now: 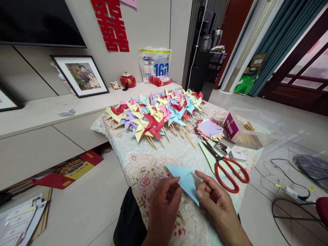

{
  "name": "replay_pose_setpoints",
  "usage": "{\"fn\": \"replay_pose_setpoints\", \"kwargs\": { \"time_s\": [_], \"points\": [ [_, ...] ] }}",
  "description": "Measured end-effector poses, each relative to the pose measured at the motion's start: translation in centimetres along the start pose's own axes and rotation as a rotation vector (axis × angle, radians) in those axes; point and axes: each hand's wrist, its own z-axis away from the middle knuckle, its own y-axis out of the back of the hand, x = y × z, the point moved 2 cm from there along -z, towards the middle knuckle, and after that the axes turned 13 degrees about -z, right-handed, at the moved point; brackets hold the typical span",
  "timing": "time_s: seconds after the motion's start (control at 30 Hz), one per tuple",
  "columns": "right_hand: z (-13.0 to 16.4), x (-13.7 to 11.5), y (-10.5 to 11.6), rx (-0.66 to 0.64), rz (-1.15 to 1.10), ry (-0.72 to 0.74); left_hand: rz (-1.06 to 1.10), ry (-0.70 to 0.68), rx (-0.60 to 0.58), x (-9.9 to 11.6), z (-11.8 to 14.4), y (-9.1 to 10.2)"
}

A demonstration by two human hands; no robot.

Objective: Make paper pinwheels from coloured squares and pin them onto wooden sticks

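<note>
A light blue sheet of paper (188, 182), cut and partly folded into pointed flaps, is held low over the front of the table. My left hand (166, 198) pinches its left side between thumb and forefinger. On the other side, my right hand (215, 201) has its thumb at the paper's edge, with the forefinger stretched out above. Just right of that hand lie red-handled scissors (219, 159), blades pointing away, on pale green paper sheets (206, 157). Farther back, many finished paper pinwheels (153, 126) in red, yellow, blue, purple and pink lie piled, their sticks pointing toward me.
A stack of cut paper squares (210, 129) sits behind the scissors. Beside it are small boxes (237, 155) and a clear plastic bin (266, 131) holding wooden sticks. Several loose sticks (189, 139) lie on the flowered tablecloth (143, 164). Cables (284, 201) run across the floor at right.
</note>
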Motion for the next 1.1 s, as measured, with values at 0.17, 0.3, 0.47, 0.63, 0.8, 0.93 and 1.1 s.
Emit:
{"fn": "replay_pose_setpoints", "kwargs": {
  "time_s": [0.17,0.3,0.47,0.63,0.8,0.93,1.1],
  "points": [
    [-0.8,-0.7,2.3,-0.050,0.396,0.258,0.153,0.096,-0.050,-0.8,-0.4,0.3],
    [-1.3,-1.5,1.8,-0.235,0.765,0.546,0.177,0.088,-0.123,-1.0,-0.4,0.3],
    [-1.6,-2.1,0.2,-0.400,0.896,0.682,-0.065,-0.105,-0.195,-0.2,-0.5,0.8],
    [-1.9,-2.0,-0.2,-0.460,0.988,0.627,-0.350,-0.366,-0.065,0.6,0.0,1.2],
    [-2.0,-1.5,-0.5,-0.476,1.020,0.532,-0.476,-0.385,0.003,0.8,0.6,0.8],
    [-2.2,-1.7,-0.7,-0.468,1.035,0.450,-0.496,-0.369,0.028,0.8,0.4,0.3],
    [-2.8,-2.0,-0.5,-0.470,0.971,0.389,-0.542,-0.361,0.069,0.8,0.0,-0.2]
  ]
}}
